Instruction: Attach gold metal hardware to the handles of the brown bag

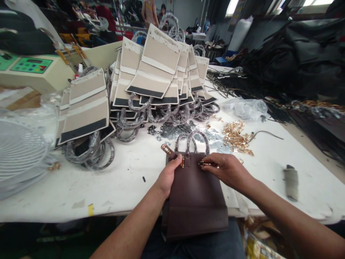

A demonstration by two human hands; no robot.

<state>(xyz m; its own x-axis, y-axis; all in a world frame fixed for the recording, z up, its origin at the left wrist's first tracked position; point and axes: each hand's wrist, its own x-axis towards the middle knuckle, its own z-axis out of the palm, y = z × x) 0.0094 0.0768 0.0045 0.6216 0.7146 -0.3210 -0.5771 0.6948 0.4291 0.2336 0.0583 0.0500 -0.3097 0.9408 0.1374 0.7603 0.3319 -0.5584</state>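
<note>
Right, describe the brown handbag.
The handbag, at the near edge of the table, is dark brown and leather-like, with two upright plastic-wrapped handles, a gold-tipped strap and a gold fitting on its upper front. The left grip holds the handbag's upper left; the right grip holds gold hardware at its front.

no text can be read; markings on the green control panel [31, 65] are blurred.

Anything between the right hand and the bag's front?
Only a small metal piece at the right hand's fingertips, by the upper front of the bag. Nothing else visible blocks it; the left hand holds the bag's opposite side, clear of that spot.
</note>
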